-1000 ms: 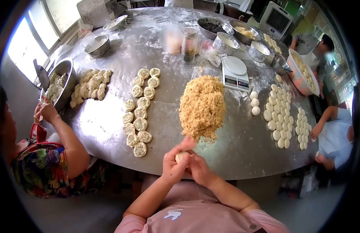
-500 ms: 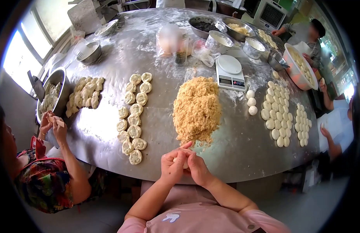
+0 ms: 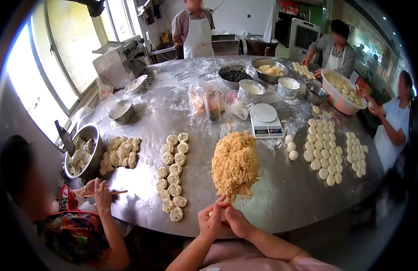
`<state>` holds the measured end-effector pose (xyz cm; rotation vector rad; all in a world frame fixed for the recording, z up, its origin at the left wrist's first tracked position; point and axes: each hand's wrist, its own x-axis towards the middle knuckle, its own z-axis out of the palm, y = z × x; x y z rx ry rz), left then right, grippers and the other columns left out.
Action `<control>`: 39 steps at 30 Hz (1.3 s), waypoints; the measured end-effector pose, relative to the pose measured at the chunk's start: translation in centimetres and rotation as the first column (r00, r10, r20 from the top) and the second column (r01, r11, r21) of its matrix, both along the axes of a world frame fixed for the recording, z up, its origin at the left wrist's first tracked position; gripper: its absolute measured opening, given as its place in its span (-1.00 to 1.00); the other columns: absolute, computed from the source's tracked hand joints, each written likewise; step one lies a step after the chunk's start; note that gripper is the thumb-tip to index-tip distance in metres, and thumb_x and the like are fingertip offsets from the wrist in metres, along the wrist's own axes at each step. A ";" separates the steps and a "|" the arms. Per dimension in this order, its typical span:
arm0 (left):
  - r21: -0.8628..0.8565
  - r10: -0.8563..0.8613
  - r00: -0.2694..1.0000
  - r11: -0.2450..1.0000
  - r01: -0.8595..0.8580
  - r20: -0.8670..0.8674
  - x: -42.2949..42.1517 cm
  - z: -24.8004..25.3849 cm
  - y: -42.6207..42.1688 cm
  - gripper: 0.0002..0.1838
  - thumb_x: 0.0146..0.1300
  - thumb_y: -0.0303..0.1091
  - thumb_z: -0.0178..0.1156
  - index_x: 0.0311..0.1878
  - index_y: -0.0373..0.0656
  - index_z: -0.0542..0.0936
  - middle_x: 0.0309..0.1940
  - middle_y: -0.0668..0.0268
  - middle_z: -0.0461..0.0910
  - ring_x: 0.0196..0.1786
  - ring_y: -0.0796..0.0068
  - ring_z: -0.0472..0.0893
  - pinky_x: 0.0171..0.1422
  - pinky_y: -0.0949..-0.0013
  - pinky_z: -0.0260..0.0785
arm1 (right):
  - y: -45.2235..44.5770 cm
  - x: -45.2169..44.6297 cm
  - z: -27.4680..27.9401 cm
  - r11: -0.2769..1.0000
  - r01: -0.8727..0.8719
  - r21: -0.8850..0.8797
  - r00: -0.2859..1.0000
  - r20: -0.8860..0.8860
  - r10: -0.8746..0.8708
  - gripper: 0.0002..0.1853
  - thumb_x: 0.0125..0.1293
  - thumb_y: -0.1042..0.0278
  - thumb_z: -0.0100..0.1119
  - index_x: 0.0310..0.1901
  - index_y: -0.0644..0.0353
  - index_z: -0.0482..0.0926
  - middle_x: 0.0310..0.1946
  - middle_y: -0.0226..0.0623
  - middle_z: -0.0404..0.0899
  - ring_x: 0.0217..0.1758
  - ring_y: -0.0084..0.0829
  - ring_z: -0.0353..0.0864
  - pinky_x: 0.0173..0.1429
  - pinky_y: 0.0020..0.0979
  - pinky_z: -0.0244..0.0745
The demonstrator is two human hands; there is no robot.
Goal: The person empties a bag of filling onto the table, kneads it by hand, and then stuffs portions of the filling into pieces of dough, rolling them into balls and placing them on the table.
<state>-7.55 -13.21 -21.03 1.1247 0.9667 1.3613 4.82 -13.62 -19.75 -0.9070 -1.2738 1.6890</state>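
Note:
My left hand (image 3: 209, 223) and my right hand (image 3: 239, 222) meet at the near edge of the steel table, fingers closed around a small pale piece of dough (image 3: 223, 216). Most of the dough is hidden by my fingers. Just beyond my fingertips lies a heap of crumbly tan filling (image 3: 236, 165). Left of it, two rows of round dough pieces (image 3: 174, 179) with rough tops run away from me. Three smooth white dough balls (image 3: 291, 146) sit to the right, near a white kitchen scale (image 3: 265, 118).
Flattened dough rounds (image 3: 324, 151) fill the right side. Farther back stand metal bowls (image 3: 268, 63), a clear jar (image 3: 212, 106) and a pink-rimmed tub (image 3: 342, 92). At left, a co-worker's hands (image 3: 100, 194) hold a thin stick beside a steel bowl (image 3: 95, 158). Other people stand around the table.
My view has tilted up, bringing the far side of the room and a person in an apron into sight. My hands stay closed together around the dough by the filling.

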 end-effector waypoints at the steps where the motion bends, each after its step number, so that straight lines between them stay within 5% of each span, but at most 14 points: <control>1: -0.067 0.044 0.999 0.997 -0.042 0.028 0.1 0.2 -0.5 -0.52 0.49 -0.10 0.00 0.13 -0.38 0.55 0.18 0.04 0.53 0.29 0.21 0.47 0.42 0.22 0.20 | -0.2 -0.1 -0.2 0.997 0.006 0.081 1.000 0.029 -0.009 -0.56 0.54 -0.06 -0.16 0.20 0.07 0.39 -0.26 -0.49 0.49 -0.30 -0.66 0.42 -0.25 -0.52 0.39; 4: 0.096 -0.038 0.996 0.995 0.031 0.077 0.1 0.1 -1.4 -0.42 0.46 0.02 0.02 0.22 -0.37 0.48 0.23 0.04 0.49 0.30 0.24 0.45 0.43 0.23 0.19 | -1.3 -0.4 -0.5 0.971 0.128 0.204 0.991 0.019 -0.134 -0.58 0.54 -0.01 -0.13 0.20 0.11 0.38 -0.20 -0.46 0.50 -0.28 -0.64 0.44 -0.23 -0.53 0.41; 5: 0.093 -0.101 0.971 0.992 0.083 0.216 0.3 0.5 -1.8 -0.37 0.44 0.02 0.04 0.33 -0.35 0.36 0.28 0.05 0.44 0.33 0.27 0.41 0.44 0.24 0.17 | -1.5 -0.1 -0.9 0.982 0.105 0.159 0.994 -0.010 -0.105 -0.54 0.55 -0.04 -0.18 0.21 0.16 0.36 -0.18 -0.44 0.51 -0.24 -0.64 0.46 -0.19 -0.56 0.43; 8: 0.202 -0.013 1.000 0.979 0.012 0.004 1.0 3.0 -2.5 -0.34 0.43 -0.05 0.07 0.42 -0.32 0.23 0.33 0.08 0.38 0.36 0.28 0.38 0.44 0.25 0.17 | -2.0 1.0 0.1 0.992 0.013 -0.129 0.994 -0.102 -0.026 -0.49 0.55 -0.09 -0.25 0.18 0.21 0.38 -0.14 -0.41 0.52 -0.20 -0.62 0.49 -0.13 -0.55 0.45; 10: 0.159 -0.018 0.998 0.987 0.028 -0.064 1.4 3.9 -2.9 -0.58 0.46 -0.21 0.03 0.16 -0.38 0.50 0.08 0.09 0.58 0.26 0.25 0.48 0.39 0.23 0.24 | -2.5 1.0 0.2 1.000 -0.002 -0.026 0.996 -0.087 0.000 -0.48 0.55 -0.13 -0.30 0.11 0.20 0.42 -0.17 -0.42 0.53 -0.20 -0.63 0.49 -0.11 -0.55 0.45; 13: 0.108 -0.001 1.000 0.994 0.001 0.006 1.0 1.7 -2.9 -0.58 0.49 -0.23 0.01 -0.25 -0.43 0.66 -0.27 0.12 0.69 0.13 0.20 0.59 0.33 0.19 0.31 | -3.1 1.3 -0.6 0.998 -0.008 0.069 1.000 0.023 0.007 -0.48 0.55 -0.12 -0.30 0.08 0.20 0.43 -0.22 -0.43 0.52 -0.21 -0.63 0.48 -0.12 -0.55 0.45; 18: 0.044 0.009 0.997 0.999 -0.013 0.081 0.5 1.6 -4.2 -0.53 0.48 -0.08 0.00 -0.02 -0.39 0.62 0.02 0.04 0.61 0.25 0.21 0.50 0.35 0.17 0.29 | -3.8 -0.2 -0.6 0.986 0.084 0.146 0.993 0.067 -0.095 -0.48 0.54 -0.16 -0.29 0.03 0.18 0.44 -0.28 -0.47 0.49 -0.27 -0.66 0.45 -0.19 -0.57 0.43; 21: 0.105 0.001 0.976 0.994 -0.024 0.218 1.1 3.8 -4.5 -0.50 0.47 -0.03 0.00 0.09 -0.34 0.59 0.17 -0.01 0.52 0.31 0.22 0.44 0.39 0.18 0.25 | -4.0 -0.3 1.2 0.984 0.057 -0.172 0.986 -0.147 -0.082 -0.47 0.52 -0.21 -0.29 0.01 0.14 0.44 -0.33 -0.50 0.44 -0.35 -0.70 0.40 -0.32 -0.60 0.37; 22: 0.126 0.009 0.966 0.991 -0.043 0.259 1.3 4.6 -4.6 -0.49 0.47 -0.03 0.00 0.13 -0.32 0.57 0.22 -0.03 0.48 0.33 0.22 0.42 0.40 0.18 0.23 | -4.2 0.0 1.3 0.988 0.004 -0.157 0.990 -0.140 -0.026 -0.46 0.52 -0.22 -0.29 0.02 0.13 0.43 -0.33 -0.51 0.44 -0.36 -0.71 0.38 -0.35 -0.61 0.35; 26: 0.224 -0.082 0.990 0.969 0.107 -0.118 0.0 3.7 -5.6 -0.63 0.47 -0.22 0.01 0.04 -0.33 0.61 0.12 -0.03 0.56 0.30 0.18 0.45 0.39 0.20 0.23 | -5.0 0.4 0.5 0.994 -0.081 -0.069 0.994 -0.084 0.075 -0.49 0.52 -0.20 -0.28 0.04 0.10 0.42 -0.34 -0.55 0.42 -0.40 -0.74 0.34 -0.41 -0.64 0.29; 30: 0.029 -0.007 1.000 1.000 0.007 -0.003 -0.3 2.7 -6.6 -0.62 0.50 -0.23 -0.01 -0.11 -0.39 0.65 -0.03 0.07 0.65 0.22 0.28 0.52 0.25 0.30 0.36 | -6.3 0.0 1.1 0.998 -0.067 -0.018 0.997 -0.047 0.066 -0.54 0.55 -0.14 -0.28 0.06 0.09 0.41 -0.33 -0.58 0.42 -0.38 -0.75 0.35 -0.39 -0.65 0.30; 34: 0.111 -0.113 0.975 0.989 0.093 0.191 -0.3 2.5 -7.0 -0.58 0.50 -0.15 -0.01 0.12 -0.34 0.53 0.08 0.14 0.57 0.13 0.35 0.55 0.18 0.34 0.41 | -6.7 -1.1 3.5 0.969 0.023 -0.248 0.988 -0.141 -0.059 -0.53 0.55 -0.14 -0.30 0.08 0.09 0.40 -0.34 -0.53 0.46 -0.45 -0.74 0.36 -0.45 -0.63 0.29; 37: 0.047 -0.151 0.921 0.988 0.144 0.358 -0.6 3.5 -6.6 -0.54 0.48 -0.17 0.02 0.30 -0.26 0.37 0.16 0.18 0.49 0.16 0.38 0.51 0.23 0.32 0.37 | -5.0 0.6 0.3 0.928 -0.232 -0.292 0.889 -0.451 0.080 -0.54 0.55 -0.13 -0.31 0.07 0.06 0.43 -0.36 -0.41 0.51 -0.57 -0.68 0.32 -0.53 -0.59 0.23; 39: 0.010 -0.082 0.976 0.997 0.082 0.202 -0.9 2.7 -6.3 -0.53 0.47 -0.21 0.04 0.33 -0.22 0.33 0.16 0.22 0.47 0.18 0.40 0.48 0.26 0.31 0.34 | -5.0 1.1 1.1 0.887 -0.157 -0.434 0.879 -0.472 -0.075 -0.54 0.53 -0.13 -0.29 0.06 0.06 0.45 -0.37 -0.34 0.52 -0.63 -0.64 0.26 -0.57 -0.58 0.17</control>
